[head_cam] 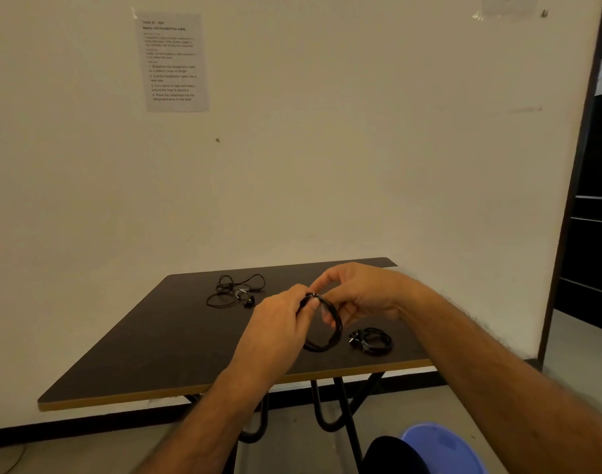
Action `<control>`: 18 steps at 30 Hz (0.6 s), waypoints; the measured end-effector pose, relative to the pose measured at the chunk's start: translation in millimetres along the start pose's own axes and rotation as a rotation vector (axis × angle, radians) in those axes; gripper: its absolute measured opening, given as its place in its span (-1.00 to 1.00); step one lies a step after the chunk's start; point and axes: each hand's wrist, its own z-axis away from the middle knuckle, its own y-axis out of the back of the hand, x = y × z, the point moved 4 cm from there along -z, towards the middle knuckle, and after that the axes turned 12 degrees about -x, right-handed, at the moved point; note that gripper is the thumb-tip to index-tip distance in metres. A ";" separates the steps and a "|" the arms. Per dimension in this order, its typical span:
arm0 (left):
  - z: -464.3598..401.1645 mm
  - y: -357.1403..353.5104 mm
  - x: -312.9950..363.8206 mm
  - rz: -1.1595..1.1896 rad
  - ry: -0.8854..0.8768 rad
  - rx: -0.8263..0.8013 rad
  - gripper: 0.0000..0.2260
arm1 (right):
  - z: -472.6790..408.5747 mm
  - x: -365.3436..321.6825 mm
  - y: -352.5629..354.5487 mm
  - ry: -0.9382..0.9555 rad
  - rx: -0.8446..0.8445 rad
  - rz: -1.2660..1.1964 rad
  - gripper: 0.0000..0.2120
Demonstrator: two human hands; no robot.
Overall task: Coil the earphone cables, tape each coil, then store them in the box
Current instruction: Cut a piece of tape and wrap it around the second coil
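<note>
Both hands hold a coiled black earphone cable [328,340] upright above the dark table [149,354]. My left hand [275,330] grips the coil's top left, thumb pressed on it. My right hand [357,295] pinches the coil's top from the right, where a bit of clear tape seems to sit. A second coiled black earphone [373,341] lies on the table just right of the held coil. An uncoiled black earphone cable [234,289] sprawls loose at the table's far middle. No box is in view.
The table stands against a white wall with a printed instruction sheet [173,63]. A blue round stool or tub [443,446] sits on the floor at lower right. Dark shelving [593,200] rises at the right edge.
</note>
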 end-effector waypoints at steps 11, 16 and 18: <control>-6.1 -4.1 -17.0 0.125 0.222 -0.109 -0.80 | 4.0 -0.3 -4.8 0.230 0.167 0.471 -0.79; -5.9 -4.8 -18.8 0.421 0.279 -0.161 -0.71 | 5.2 -2.2 -10.8 0.286 0.328 0.698 -0.80; -4.0 -5.6 -17.9 0.601 0.307 -0.176 -0.73 | 5.4 -1.4 -12.9 0.277 0.351 0.777 -0.79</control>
